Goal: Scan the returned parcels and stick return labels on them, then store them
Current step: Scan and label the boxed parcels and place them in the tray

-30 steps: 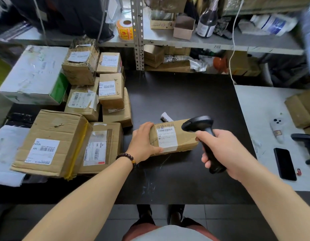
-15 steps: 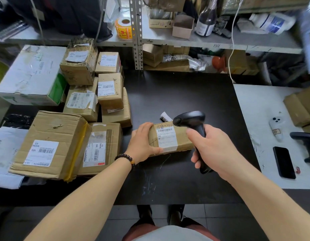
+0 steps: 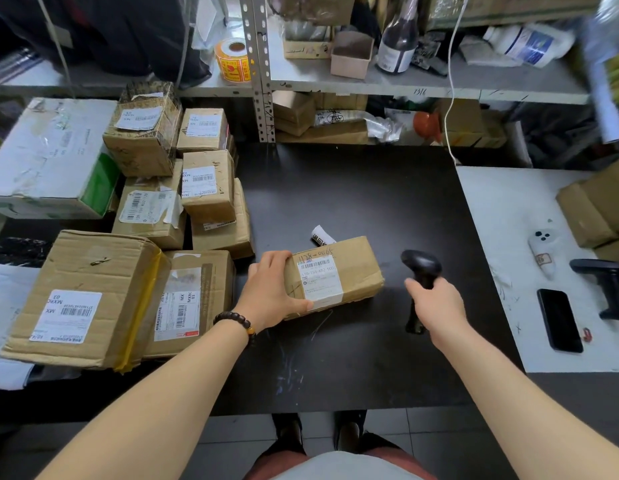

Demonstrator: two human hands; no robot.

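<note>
A small brown box (image 3: pixel 339 271) in the middle of the black counter (image 3: pixel 353 188) is held by the left hand (image 3: pixel 271 292); a black scanner (image 3: pixel 420 271) is gripped in the right hand (image 3: pixel 436 306)

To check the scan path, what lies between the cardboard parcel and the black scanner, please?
Only bare black tabletop separates the brown cardboard parcel from the black handheld scanner in the head view.

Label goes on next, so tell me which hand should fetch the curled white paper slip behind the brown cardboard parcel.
Left, probably. The left hand grips the brown cardboard parcel at its left end, close to the curled white paper slip; the right hand is full, gripping the black handheld scanner farther right.
</note>
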